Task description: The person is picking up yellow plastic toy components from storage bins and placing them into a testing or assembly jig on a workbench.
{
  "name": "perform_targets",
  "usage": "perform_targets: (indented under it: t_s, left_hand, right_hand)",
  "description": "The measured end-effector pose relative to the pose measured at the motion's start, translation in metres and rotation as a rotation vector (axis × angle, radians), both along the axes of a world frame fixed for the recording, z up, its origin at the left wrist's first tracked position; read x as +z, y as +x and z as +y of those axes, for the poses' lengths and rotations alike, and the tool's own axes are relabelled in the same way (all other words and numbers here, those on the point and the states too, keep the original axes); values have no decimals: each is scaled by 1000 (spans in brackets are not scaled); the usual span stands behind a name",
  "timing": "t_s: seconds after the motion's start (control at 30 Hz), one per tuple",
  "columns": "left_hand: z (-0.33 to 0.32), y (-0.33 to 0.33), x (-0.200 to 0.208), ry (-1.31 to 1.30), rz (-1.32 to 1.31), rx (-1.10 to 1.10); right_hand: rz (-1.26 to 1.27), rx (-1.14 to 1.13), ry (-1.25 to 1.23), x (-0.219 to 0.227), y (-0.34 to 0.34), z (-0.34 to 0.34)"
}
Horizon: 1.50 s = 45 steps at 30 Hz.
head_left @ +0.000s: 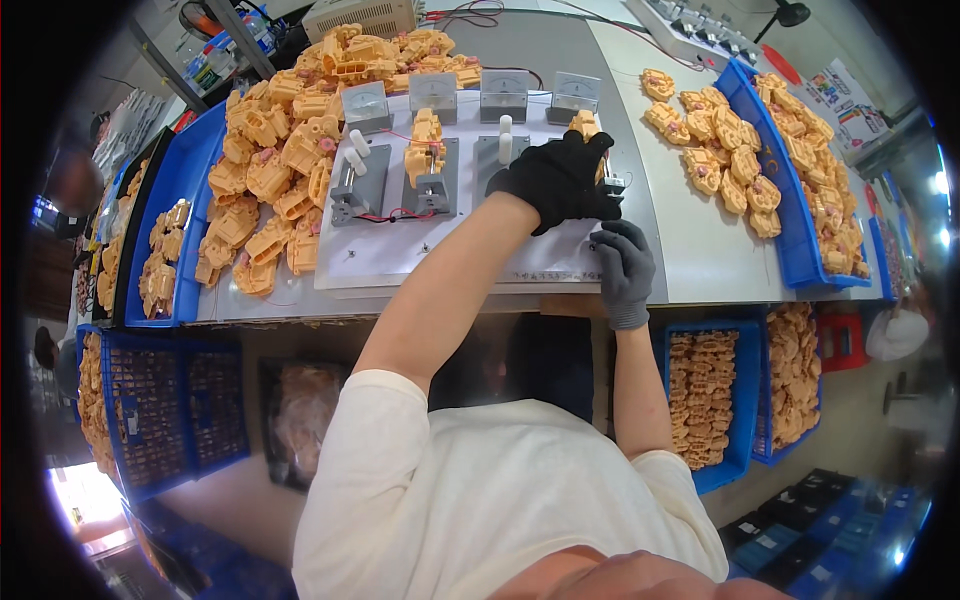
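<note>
My left hand (568,182), in a black glove, reaches over the rightmost test fixture on a white board. Its fingers are bent around a light-orange plastic housing (584,124), whose far end shows past the knuckles; the hand hides the rest. A metal clamp part (613,187) of that fixture sticks out to the right of the fingers. My right hand (627,265), in a grey glove, is at the board's front right corner, fingers loosely bent and apart, with nothing seen in them. A second housing (425,145) sits upright in another fixture (432,185) to the left.
Analog meters (503,95) line the back of the board (480,250). A large heap of housings (270,175) lies left, beside a blue bin (190,240). More housings (735,150) lie right, by another blue bin (795,265). Filled blue crates (740,420) stand below the table.
</note>
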<state>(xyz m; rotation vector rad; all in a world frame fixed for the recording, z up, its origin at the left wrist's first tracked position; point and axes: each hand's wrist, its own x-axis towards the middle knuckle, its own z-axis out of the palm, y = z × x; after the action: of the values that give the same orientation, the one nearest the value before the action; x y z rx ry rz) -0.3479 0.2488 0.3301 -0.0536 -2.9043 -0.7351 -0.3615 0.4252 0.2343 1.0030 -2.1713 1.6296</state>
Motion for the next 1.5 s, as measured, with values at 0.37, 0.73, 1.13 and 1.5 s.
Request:
perform_targets:
  t_s: [0.37,0.73,1.13,1.5]
  left_hand:
    - [1,2,2,-14,-18,13]
    - [0,-2,-3,-2,-12,-3]
    - [0,2,11,-29,-111,-30]
    - [-22,-20,12,145,-246,-137]
  right_hand:
    - [93,3,20,6,-2,-3]
    - [113,-26,118,0,-1,-1]
    - [-181,-8,27,-1,-2,-1]
    - [-188,-194,-199,8,11,-28]
